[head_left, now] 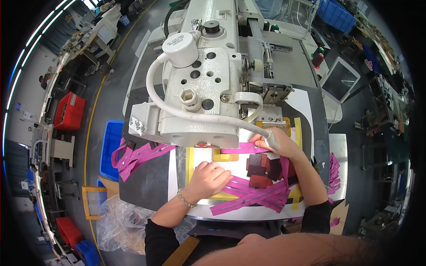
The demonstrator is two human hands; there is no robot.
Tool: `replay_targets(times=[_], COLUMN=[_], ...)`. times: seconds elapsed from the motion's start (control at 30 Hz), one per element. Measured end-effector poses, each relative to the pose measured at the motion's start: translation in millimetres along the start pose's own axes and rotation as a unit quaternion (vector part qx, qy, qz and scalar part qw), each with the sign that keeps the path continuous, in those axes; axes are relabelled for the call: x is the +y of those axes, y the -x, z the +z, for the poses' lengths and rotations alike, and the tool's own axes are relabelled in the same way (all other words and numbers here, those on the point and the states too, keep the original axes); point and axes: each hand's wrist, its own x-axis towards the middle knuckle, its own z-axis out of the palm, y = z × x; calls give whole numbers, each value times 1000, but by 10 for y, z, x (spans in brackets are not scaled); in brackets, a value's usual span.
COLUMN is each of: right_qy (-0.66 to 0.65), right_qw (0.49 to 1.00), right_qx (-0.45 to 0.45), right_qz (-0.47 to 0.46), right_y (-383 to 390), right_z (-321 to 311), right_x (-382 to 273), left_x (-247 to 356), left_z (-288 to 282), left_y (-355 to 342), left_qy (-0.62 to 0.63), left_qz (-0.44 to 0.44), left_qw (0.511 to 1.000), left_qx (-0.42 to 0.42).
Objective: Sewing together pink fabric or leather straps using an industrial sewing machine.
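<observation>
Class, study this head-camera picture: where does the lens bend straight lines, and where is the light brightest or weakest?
Head view: straight edges bow toward the rim, as the yellow floor line does; corners fall black; the white sewing machine is brightly lit and sharp, with the left hand and right hand clear below it.

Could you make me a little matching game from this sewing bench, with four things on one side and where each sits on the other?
Things:
1. Left hand
2. Right hand
3. Pile of dark red square leather patches
4. Blue plastic crate

Places:
A. On the floor left of the table
B. Pressed flat on the yellow frame template
C. Between the two hands, on the magenta fabric strips
D. Up by the needle of the white sewing machine, on a magenta strip

Pairs: 1-B, 2-D, 3-C, 4-A
</observation>
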Motion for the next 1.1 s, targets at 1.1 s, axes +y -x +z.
replay_targets(times=[1.1], right_qy=[275], right_qw=[898], right_qx=[118], right_qz=[-324], right_y=[97], right_z=[333], right_x=[-269], left_x=[161], left_z=[204], left_y=[-22], left_qy=[-147], left_qz=[-63], left_qw=[985], left_qx=[-65])
